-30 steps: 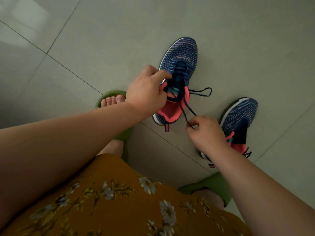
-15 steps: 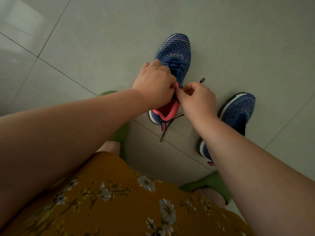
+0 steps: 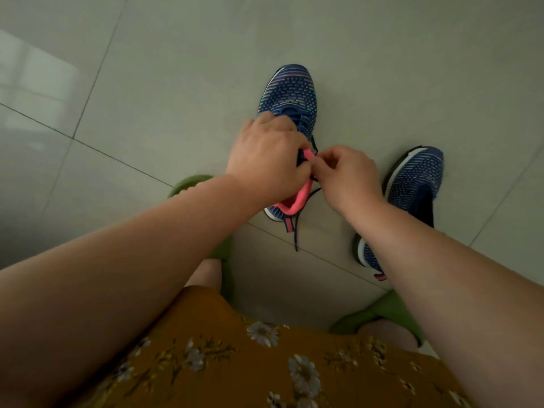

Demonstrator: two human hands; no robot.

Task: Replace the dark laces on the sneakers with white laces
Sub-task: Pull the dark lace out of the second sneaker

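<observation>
The left hand (image 3: 266, 160) is curling over the mouth of the nearer sneaker (image 3: 290, 113) on the tiled floor (image 3: 176, 83), its grip closing on the pink collar (image 3: 303, 198). The right hand (image 3: 347, 175) is pinching the dark lace (image 3: 298, 228) at the collar's edge; a loose end is trailing past the heel onto the floor. The second sneaker (image 3: 415, 184) is standing just beside, partly behind the right forearm.

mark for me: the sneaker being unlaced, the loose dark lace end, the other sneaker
sneaker being unlaced (image 3: 290, 94): head view, on the knit toe.
loose dark lace end (image 3: 296, 232): head view, on the strand trailing over the floor by the heel.
other sneaker (image 3: 419, 178): head view, on the knit upper.
</observation>
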